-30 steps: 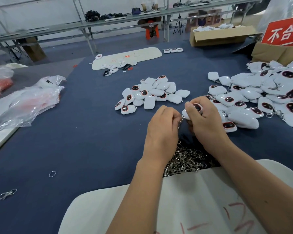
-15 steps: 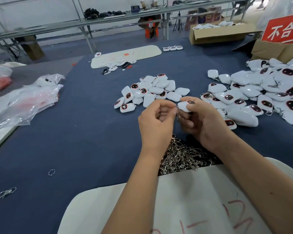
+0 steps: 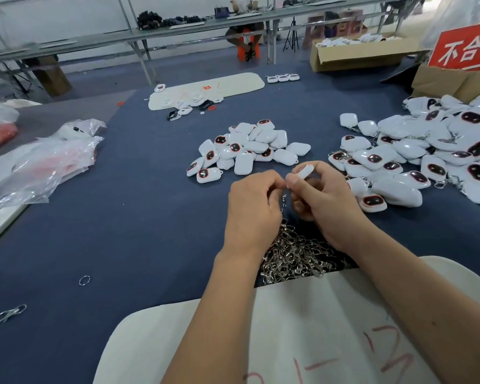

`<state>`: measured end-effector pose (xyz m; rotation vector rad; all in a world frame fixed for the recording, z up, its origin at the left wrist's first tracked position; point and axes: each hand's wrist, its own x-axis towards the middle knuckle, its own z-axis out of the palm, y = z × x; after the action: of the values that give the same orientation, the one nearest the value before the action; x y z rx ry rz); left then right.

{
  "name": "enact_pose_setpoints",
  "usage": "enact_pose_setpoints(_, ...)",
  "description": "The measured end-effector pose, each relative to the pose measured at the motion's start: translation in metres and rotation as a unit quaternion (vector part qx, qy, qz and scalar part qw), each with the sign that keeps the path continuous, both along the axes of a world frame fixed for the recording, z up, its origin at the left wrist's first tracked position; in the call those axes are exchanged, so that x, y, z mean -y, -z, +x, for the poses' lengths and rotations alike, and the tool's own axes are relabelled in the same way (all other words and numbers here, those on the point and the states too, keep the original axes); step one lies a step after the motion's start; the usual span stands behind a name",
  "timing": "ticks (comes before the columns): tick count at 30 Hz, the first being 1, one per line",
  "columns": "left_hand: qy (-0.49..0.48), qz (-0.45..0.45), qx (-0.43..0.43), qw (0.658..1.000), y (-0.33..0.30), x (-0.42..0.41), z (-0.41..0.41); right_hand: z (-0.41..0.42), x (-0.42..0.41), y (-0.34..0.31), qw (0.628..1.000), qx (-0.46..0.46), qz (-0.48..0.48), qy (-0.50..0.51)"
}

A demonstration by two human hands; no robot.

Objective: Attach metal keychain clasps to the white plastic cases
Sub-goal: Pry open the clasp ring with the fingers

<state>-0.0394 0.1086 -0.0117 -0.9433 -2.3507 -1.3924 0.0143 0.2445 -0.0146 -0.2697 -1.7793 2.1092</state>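
Fingers of the right hand [image 3: 324,200] pinch a small white plastic case [image 3: 302,172] above the blue bench [image 3: 122,231]; the left hand [image 3: 254,206] pinches a silver metal clasp [image 3: 284,199] beside it, mid-attachment. Next, seemingly, threading the ring through the case's loop.

near left: bare blue cloth [image 3: 117,245], only a loose ring [image 3: 84,280] and one clasp [image 3: 11,313]
near centre: clasp heap [image 3: 294,256] blocks
far centre: case pile [image 3: 247,148]
right: large case pile [image 3: 427,156]
left edge: plastic bags [image 3: 47,162]
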Motion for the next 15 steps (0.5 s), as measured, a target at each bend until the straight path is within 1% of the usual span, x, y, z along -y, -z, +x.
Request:
enact_pose_setpoints(1,-0.005,0.004,0.009,1.000,0.000,0.000,0.000,0.000,0.001,0.000,1.000,0.003,0.005,0.006)
enact_pose_setpoints(3,-0.019,0.067,0.074,0.995,-0.001,-0.003,0.003,0.000,0.001,-0.001,1.000,-0.016,-0.019,-0.006)
enact_pose_setpoints(5,-0.024,0.146,0.169,0.975,-0.003,-0.009,0.005,0.000,-0.002,-0.004,0.996,-0.048,-0.071,-0.034)
enact_pose_setpoints(7,-0.008,0.194,0.246,0.950,-0.004,-0.013,0.007,0.001,-0.005,-0.006,0.989,-0.073,-0.114,-0.059)
enact_pose_setpoints(10,0.007,0.230,0.282,0.931,-0.006,-0.015,0.006,0.002,-0.008,-0.006,0.984,-0.086,-0.136,-0.080)
enact_pose_setpoints(13,0.001,0.284,0.313,0.906,-0.007,-0.013,0.007,0.001,-0.007,-0.005,0.986,-0.082,-0.125,-0.079)
enact_pose_setpoints(15,-0.013,0.302,0.324,0.896,-0.007,-0.012,0.006,0.001,-0.006,-0.005,0.988,-0.077,-0.119,-0.069)
